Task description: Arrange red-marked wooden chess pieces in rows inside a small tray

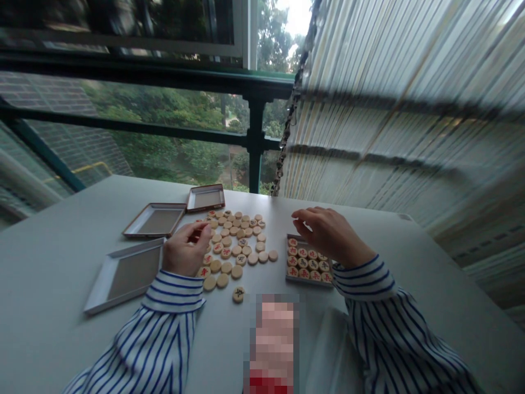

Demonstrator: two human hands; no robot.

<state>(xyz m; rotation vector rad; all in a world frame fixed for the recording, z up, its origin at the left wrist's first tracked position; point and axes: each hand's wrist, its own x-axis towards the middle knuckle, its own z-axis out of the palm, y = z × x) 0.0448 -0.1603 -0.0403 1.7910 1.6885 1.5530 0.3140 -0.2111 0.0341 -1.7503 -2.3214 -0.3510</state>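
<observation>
Several round wooden game discs (pixel 238 241) with red or black characters lie spread over the white table (pixel 53 262). My left hand (pixel 186 253) rests at the left edge of the spread, fingers pinched together on a disc I can barely make out. My right hand (pixel 324 232) hovers over the far end of a small tray of discs (pixel 307 265), where red-marked discs sit in rows. Its fingers are curled and nothing shows in them. One black-marked disc (pixel 238 294) lies apart, nearer to me.
Three shallow trays lie to the left: a white one (pixel 123 273) nearest, a brown-rimmed one (pixel 156 220) beyond, and a smaller one (pixel 206 197) at the back. A dark railing (pixel 254 145) and a striped blind (pixel 402 109) stand behind the table.
</observation>
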